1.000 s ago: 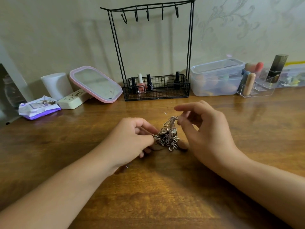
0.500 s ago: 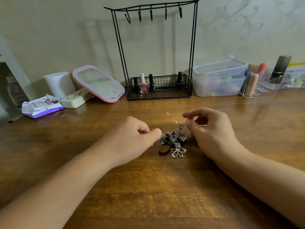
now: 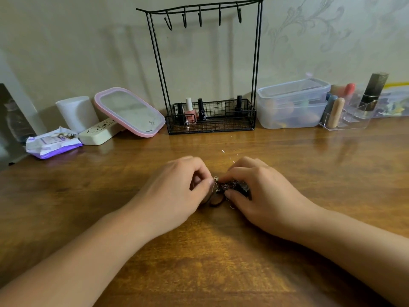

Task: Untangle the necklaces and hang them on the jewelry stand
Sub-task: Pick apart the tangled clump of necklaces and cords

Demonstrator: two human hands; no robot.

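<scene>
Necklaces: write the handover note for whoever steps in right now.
Left hand: fingers curled, pinching the left edge of the necklace tangle.
Right hand: thumb and fingers grip the tangle's right side.
The tangle lies on the wooden table, between both hands, with a brown pendant at its near edge.
Jewelry stand stands behind by the wall; all five hooks are bare.
Done: nothing hung, no chain freed that I can see.
Left: separate each necklace, then hang them on the hooks.
</scene>
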